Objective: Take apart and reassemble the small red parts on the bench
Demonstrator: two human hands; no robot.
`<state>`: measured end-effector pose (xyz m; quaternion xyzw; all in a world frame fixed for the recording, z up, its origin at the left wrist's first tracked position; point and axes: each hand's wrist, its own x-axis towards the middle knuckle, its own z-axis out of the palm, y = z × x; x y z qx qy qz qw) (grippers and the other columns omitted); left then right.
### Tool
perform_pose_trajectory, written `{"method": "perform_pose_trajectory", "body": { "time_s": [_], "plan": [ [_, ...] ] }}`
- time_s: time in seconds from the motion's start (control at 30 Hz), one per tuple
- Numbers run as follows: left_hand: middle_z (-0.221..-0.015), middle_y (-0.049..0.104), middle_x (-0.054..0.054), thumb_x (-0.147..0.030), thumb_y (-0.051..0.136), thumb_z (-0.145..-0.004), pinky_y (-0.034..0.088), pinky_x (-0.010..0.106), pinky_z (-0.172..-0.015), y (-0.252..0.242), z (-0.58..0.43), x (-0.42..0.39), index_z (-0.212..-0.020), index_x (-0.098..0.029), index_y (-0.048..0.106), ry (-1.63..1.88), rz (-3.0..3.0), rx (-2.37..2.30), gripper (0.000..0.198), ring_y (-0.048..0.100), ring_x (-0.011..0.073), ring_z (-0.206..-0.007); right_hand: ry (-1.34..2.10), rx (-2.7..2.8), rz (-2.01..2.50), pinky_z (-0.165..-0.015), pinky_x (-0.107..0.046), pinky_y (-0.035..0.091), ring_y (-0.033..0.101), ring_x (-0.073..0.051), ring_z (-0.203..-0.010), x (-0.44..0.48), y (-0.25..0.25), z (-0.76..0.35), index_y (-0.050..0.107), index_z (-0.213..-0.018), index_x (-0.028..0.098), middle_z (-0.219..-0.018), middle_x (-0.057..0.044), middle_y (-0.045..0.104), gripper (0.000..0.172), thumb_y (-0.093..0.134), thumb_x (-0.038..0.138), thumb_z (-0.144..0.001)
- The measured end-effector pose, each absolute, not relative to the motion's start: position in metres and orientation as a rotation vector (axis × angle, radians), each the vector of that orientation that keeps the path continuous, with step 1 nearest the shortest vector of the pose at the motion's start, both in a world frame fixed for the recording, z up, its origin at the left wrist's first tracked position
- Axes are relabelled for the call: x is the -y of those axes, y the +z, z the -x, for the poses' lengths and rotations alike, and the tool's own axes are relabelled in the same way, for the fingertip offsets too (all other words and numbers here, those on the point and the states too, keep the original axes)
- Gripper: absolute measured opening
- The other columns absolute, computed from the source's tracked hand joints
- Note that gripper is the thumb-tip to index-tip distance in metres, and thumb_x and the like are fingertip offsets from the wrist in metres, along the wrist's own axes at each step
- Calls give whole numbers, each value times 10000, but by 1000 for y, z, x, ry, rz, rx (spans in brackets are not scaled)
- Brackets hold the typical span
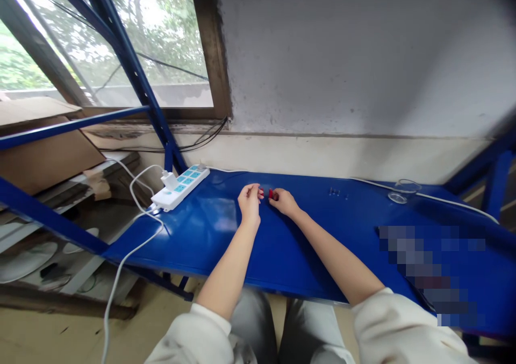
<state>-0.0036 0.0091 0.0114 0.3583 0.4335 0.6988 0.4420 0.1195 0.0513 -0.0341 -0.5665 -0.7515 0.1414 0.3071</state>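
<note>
head view: a blue steel surface (282,262) is seen from above, with two bare forearms reaching in from the near edge and meeting near its middle.

left hand: the left hand (250,204) is held with its fingers drawn into a narrow pinch and turned toward the right hand; whether anything is gripped cannot be told.

right hand: the right hand (284,202) is also closed narrowly, its fingertips (274,194) set right beside the red piece; a firm grip cannot be confirmed at this size.

small red piece: the small red piece (271,194) is located between the two hands, just above the surface or resting on it; its exact kind and height are too small to tell.

hand placement: the arms are angled inward so that both hands are brought together, which allows the small red piece to be reached by the fingertips of each hand.

nearby parts: small metal pieces (334,192) are laid out to the right of the hands, toward the far edge.

power: a white power strip (179,187) with teal sockets is placed at the far left of the surface, where a white plug (169,180) is inserted and a white cable (121,283) is led down past the left edge.

rest: a coiled clear loop (398,197) is left far right, beside a second white cable (443,199); a pixelated patch (427,272) hides part of the near right.
</note>
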Motion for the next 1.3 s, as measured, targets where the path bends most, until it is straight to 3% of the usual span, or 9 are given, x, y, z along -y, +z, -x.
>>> {"method": "perform_pose_trajectory", "body": {
  "time_s": [0.23,0.4,0.6,0.73,1.3],
  "plan": [
    [-575,540,-3,-248,523,-687,312,176,-416,8,3,-10,-751,-113,571,1720,-913,-1121,157,483,68,-461,398,2022,1587,-508,-215,292,490,-109,-565,-57,-31,-113,540,-651,184,-640,-1,570,101,545,265,-711],
    [-593,549,-3,-277,490,-731,364,187,-468,3,2,-13,-748,-132,563,1660,-1108,-1224,163,496,75,-491,384,2054,1684,-548,-228,331,546,-141,-664,-52,-22,-115,608,-784,193,-747,-26,620,142,577,302,-699],
    [-664,610,27,-260,467,-764,406,236,-586,-12,-8,-1,-692,-168,581,1064,-2079,-1408,163,549,130,-618,292,1936,1749,-673,-299,404,565,-204,-841,-21,-16,-151,610,-952,196,-855,-57,634,257,530,291,-726],
    [-773,628,38,-231,408,-804,413,240,-622,-14,-16,12,-756,-183,596,801,-2466,-1301,200,564,144,-698,258,1727,1585,-697,-290,437,581,-172,-784,3,-20,-180,585,-991,162,-818,-63,633,277,466,270,-767],
    [-817,629,56,-220,402,-816,427,261,-713,-18,-24,17,-809,-203,615,848,-2487,-1262,214,573,175,-777,258,1834,1484,-669,-255,429,573,-144,-695,16,-24,-175,615,-908,166,-760,-49,635,223,446,210,-769]
  ]
}}
